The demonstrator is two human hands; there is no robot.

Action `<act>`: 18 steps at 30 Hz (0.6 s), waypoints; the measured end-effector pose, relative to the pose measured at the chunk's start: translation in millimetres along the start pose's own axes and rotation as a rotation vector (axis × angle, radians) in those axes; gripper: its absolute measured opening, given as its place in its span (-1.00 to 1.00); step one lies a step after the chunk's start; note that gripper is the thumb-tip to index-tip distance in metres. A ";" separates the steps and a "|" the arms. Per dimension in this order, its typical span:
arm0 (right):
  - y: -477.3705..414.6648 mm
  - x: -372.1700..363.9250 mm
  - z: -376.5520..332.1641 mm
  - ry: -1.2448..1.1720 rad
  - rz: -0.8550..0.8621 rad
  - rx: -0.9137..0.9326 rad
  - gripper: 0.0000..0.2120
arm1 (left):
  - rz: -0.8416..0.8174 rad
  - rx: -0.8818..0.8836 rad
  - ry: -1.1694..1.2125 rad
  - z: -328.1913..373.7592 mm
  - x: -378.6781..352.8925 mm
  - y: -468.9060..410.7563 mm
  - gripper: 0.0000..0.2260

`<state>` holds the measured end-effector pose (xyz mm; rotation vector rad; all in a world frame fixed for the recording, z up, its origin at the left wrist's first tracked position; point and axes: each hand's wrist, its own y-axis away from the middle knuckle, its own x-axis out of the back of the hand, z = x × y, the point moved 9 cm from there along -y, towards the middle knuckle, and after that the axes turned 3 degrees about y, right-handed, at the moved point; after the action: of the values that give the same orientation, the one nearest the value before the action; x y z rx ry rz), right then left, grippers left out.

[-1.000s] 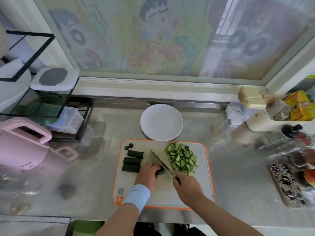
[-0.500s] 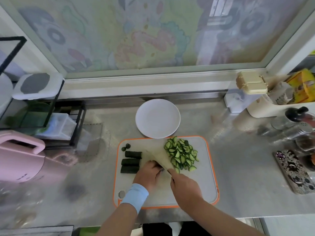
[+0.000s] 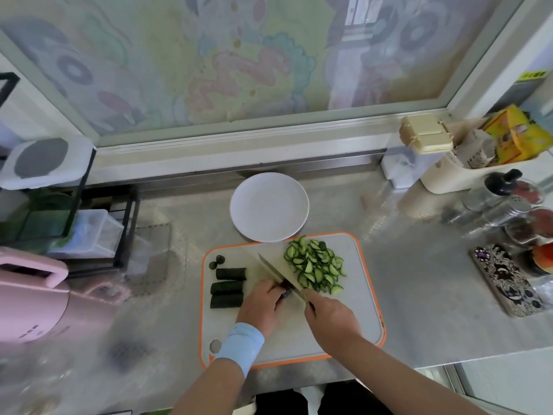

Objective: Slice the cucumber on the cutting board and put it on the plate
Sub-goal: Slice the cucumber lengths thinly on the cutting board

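While right hand [image 3: 332,317] grips knife [image 3: 273,272] over cutting board [image 3: 359,310] | left hand [image 3: 260,304] holds cucumber piece [image 3: 285,292] at blade | slices [image 3: 315,269] heaped right of blade

Countertop [image 3: 419,280] is metal with a fine embossed pattern and a dull sheen. Cutting board [image 3: 359,310] looks like matt pale plastic with an orange rim. Plate [image 3: 269,208] is smooth white, slightly glossy. Knife [image 3: 270,269] has a bare metal blade. Wristband [image 3: 239,342] is soft light-blue cloth.
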<state>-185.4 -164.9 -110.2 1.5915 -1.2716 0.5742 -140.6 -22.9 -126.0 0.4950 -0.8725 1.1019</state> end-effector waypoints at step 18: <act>25.2 -5.1 -9.1 0.170 0.056 0.006 -0.59 | 0.045 -0.154 -0.011 11.1 5.5 -5.8 -0.77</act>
<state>-208.4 -153.7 -100.7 1.4825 -1.1903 0.7337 -138.2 -30.1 -114.7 0.3553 -0.9737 1.0648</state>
